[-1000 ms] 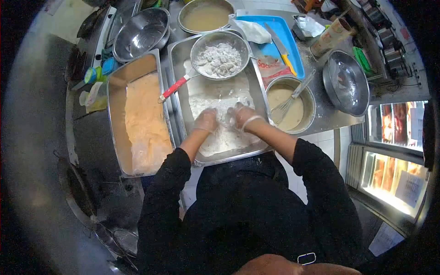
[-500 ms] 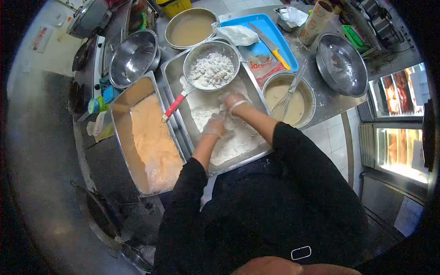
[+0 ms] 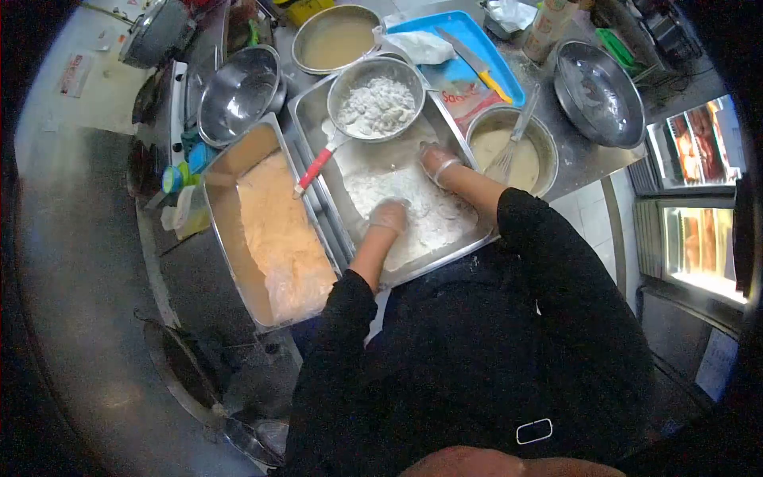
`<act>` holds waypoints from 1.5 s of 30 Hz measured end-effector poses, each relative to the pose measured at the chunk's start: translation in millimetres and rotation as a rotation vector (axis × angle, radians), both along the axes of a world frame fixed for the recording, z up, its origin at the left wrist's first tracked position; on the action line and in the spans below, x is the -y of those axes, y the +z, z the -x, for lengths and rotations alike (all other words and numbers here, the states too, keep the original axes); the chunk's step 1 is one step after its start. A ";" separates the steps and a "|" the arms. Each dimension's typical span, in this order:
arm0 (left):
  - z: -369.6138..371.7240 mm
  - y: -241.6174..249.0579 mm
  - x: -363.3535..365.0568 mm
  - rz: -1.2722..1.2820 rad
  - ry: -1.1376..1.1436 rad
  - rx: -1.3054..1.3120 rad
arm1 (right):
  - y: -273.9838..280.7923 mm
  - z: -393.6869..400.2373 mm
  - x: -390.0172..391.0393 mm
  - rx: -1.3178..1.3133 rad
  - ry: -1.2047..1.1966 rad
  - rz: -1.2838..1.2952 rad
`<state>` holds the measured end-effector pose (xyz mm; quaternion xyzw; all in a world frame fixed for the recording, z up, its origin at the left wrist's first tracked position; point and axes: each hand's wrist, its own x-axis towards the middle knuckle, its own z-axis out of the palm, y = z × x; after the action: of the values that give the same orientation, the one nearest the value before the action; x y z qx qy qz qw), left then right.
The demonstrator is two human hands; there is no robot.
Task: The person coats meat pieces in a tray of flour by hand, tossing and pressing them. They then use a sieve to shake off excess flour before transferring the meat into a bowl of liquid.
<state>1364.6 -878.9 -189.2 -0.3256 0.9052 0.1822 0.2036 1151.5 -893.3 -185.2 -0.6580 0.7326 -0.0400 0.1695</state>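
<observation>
A steel tray [image 3: 319, 141] in front of me holds a bed of white flour [image 3: 421, 211]. My left hand [image 3: 389, 215], in a clear glove, rests on the near part of the flour with its fingers dug in. My gloved right hand [image 3: 439, 161] reaches to the tray's far right side, at the edge of the flour. Whether either hand holds anything is hidden by flour. A round sieve [image 3: 373, 103] with floured pieces sits on the tray's far end, its red handle [image 3: 314, 171] pointing left.
Left of the flour tray is a deep tray of orange crumbs [image 3: 278, 230]. A batter bowl with a whisk [image 3: 513, 155] stands to the right. Behind are an empty steel bowl [image 3: 238, 91], a pot of brown liquid [image 3: 334, 40], a blue tray with a knife [image 3: 469, 63], and another steel bowl [image 3: 600, 91].
My hands have come apart: the right moved toward the tray's far right side, the left drew back to the near flour. The view has shifted slightly.
</observation>
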 end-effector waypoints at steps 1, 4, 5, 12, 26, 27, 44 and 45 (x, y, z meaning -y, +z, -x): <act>-6.4 -1.9 5.3 0.017 0.012 -0.033 | 1.0 1.4 -4.0 -0.050 0.097 -0.121; -20.4 -17.0 19.7 0.023 -0.013 0.040 | 19.7 1.3 -11.9 -0.112 0.301 -0.432; -21.7 -20.2 20.3 0.022 -0.032 0.089 | 47.1 1.3 -15.1 -0.086 0.312 -0.495; 8.9 39.5 -36.7 0.015 0.010 0.097 | 40.8 -26.9 -90.1 -0.327 0.416 -0.428; -9.4 10.3 -24.9 -0.011 0.084 -0.018 | 56.4 -18.7 -87.7 0.041 0.305 -0.457; -16.8 2.3 -17.4 -0.038 0.073 -0.005 | 61.7 -18.3 -85.5 0.056 0.289 -0.420; -3.0 191.7 78.0 0.006 0.323 -0.533 | 23.9 -39.2 -66.6 0.061 0.508 -0.326; -0.9 196.7 87.1 0.014 0.302 -0.615 | 29.7 -34.7 -66.2 0.109 0.435 -0.342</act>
<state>1365.4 -966.0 7.6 -0.3871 0.8670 0.2936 -0.1105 1186.2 -827.1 -155.6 -0.7586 0.5601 0.0861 0.3216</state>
